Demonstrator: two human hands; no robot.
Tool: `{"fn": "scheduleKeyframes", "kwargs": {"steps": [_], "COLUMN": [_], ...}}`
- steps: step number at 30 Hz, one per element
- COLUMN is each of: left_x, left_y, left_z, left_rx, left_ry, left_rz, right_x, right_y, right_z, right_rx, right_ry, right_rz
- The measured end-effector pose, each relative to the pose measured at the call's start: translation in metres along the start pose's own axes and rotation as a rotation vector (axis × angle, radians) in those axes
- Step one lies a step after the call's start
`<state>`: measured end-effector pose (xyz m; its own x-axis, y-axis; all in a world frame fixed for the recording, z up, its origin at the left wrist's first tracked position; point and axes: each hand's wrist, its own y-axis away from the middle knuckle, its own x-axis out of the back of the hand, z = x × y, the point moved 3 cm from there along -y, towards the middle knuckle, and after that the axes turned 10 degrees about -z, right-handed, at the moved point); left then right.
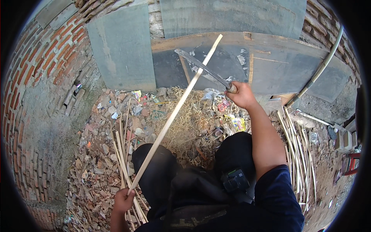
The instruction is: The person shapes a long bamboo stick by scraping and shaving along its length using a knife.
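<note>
My left hand [124, 200], low at the left, is closed around the lower end of a long pale bamboo strip [174, 116]. From there the strip slants up and away to the right, passing over my left knee. My right hand [242, 94] grips the short handle of a machete [211, 72]. Its long blade points up and to the left and crosses the strip near its far end, seemingly touching it. The fingertips of both hands are partly hidden.
Bamboo strips lie in a bundle [301, 154] at the right and another [123, 162] beside my left leg. Fibrous shavings [179, 112] and litter cover the rubble ahead. Grey panels [119, 50] lean against the far wall; a brick wall [46, 100] rises at left. A pole [319, 69] leans at right.
</note>
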<state>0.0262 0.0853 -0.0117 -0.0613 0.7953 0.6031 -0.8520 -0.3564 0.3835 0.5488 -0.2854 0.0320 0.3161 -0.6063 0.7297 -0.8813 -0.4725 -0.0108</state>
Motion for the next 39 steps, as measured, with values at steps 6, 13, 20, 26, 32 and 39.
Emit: {"fn": "scheduleKeyframes", "kwargs": {"steps": [6, 13, 20, 26, 32, 39], "left_x": [-0.022, -0.037, -0.040, -0.039, -0.036, -0.038], "left_y": [-0.013, -0.024, -0.031, -0.030, -0.036, -0.028], "left_z": [0.031, 0.039, 0.042, 0.033, 0.042, 0.041], "left_rx": [-0.089, -0.151, -0.226, -0.244, -0.207, -0.214], "left_ry": [-0.073, -0.077, -0.111, -0.140, -0.146, -0.168], "left_rz": [0.132, 0.116, 0.150, 0.136, 0.102, 0.123], "right_x": [-0.023, -0.053, -0.056, -0.063, -0.070, -0.059], "right_y": [0.001, 0.007, 0.001, 0.009, 0.000, -0.012], "right_z": [-0.036, -0.066, -0.062, -0.087, -0.074, -0.055], "right_rx": [0.218, 0.460, 0.308, 0.292, 0.215, 0.147], "right_ry": [0.218, 0.403, 0.356, 0.509, 0.299, 0.358], "right_rz": [-0.145, -0.273, -0.251, -0.463, -0.445, -0.422]}}
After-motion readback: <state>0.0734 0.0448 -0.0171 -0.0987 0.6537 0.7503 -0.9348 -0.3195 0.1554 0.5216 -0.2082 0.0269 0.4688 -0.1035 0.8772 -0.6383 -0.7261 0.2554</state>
